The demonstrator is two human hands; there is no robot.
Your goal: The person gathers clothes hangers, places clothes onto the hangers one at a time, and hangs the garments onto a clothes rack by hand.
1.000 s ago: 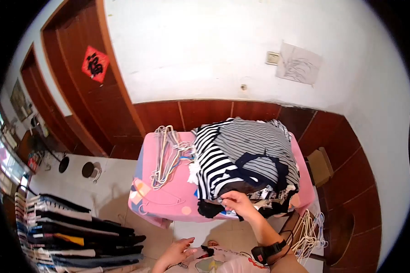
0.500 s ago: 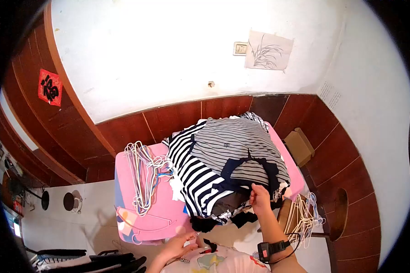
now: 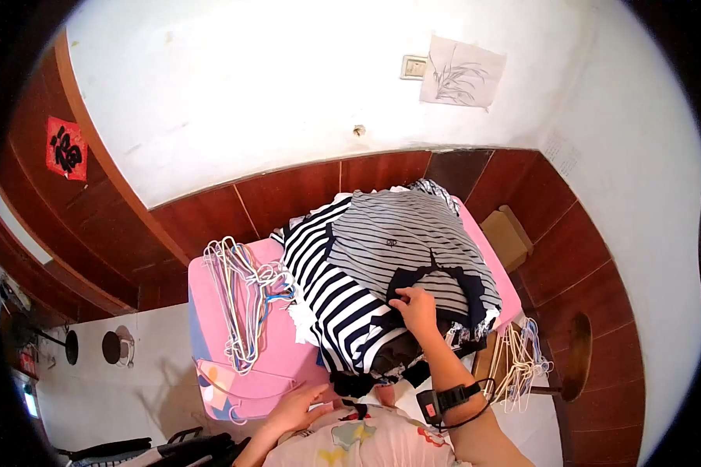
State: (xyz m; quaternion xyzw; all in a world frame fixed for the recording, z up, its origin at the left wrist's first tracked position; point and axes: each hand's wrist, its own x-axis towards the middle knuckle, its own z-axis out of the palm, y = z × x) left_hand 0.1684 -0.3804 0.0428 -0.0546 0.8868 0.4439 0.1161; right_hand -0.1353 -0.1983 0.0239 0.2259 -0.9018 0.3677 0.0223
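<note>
A grey shirt with dark stripes and a navy collar (image 3: 401, 226) lies spread on top of a heap of clothes. My right hand (image 3: 417, 310) is over its collar, thumb and fingers drawn together at the navy edge; the fold between them is partly hidden. Beside it on the heap is a navy-and-white striped garment (image 3: 331, 292). Low in the view, my left hand (image 3: 297, 408) rests near my lap at the table's front edge, fingers stretched out and holding nothing. Dark cloth (image 3: 401, 354) shows below the collar.
The heap sits on a pink table (image 3: 269, 397). White and coloured hangers (image 3: 241, 311) lie at its left, with a pink hanger (image 3: 249, 393) in front. More hangers (image 3: 514, 366) hang at the right, near a cardboard box (image 3: 508, 237). Dark garments (image 3: 156, 451) hang at lower left.
My right hand has moved left and up from the collar's lower right to its left edge. My left hand stays low, shifted slightly left. The view has tilted a little.
</note>
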